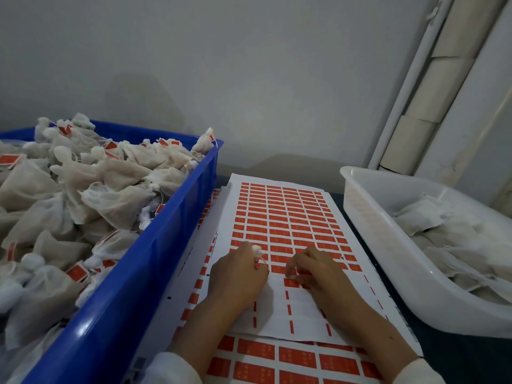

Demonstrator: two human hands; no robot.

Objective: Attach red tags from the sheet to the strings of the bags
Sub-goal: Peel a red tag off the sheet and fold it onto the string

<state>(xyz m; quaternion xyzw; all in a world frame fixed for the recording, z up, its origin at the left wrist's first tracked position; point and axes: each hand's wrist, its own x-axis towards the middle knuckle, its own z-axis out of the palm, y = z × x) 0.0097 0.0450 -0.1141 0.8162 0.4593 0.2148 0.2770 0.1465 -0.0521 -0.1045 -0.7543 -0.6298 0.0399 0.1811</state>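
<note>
A white sheet of red tags lies on the table between two bins, with its near rows peeled bare. My left hand rests on the sheet and grips a small white bag, whose knotted top and string stick out past my fingers. My right hand is beside it with fingers curled, pinching at a red tag at the edge of the peeled area. More sheets of red tags lie underneath, near me.
A blue crate on the left is heaped with mesh bags, several with red tags. A translucent white tub on the right holds untagged bags. A grey wall and a white door frame stand behind.
</note>
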